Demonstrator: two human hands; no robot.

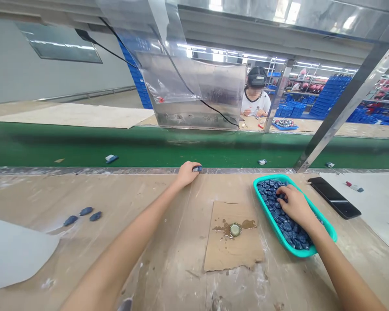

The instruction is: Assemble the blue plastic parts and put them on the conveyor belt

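Note:
My left hand (187,172) is closed on a small dark blue and pale grey plastic piece (197,168) at the near edge of the green belt. My right hand (293,204) reaches into a turquoise plastic basket (268,222), its thumb and fingers bent and apart over a heap of small dark blue plastic pieces (287,229). Whether its fingertips touch one piece is too small to tell. Between my arms a crimped metal bottle cap (235,230) sits in a brownish wet patch on a cardboard sheet (220,257).
Three dark blue pieces (86,211) lie at the left. Several blue and white pieces (111,158) rest on the green belt (149,149). Right of the basket lies a black phone (335,198). A slanted metal post (346,108) rises by the belt; a person (255,97) works beyond.

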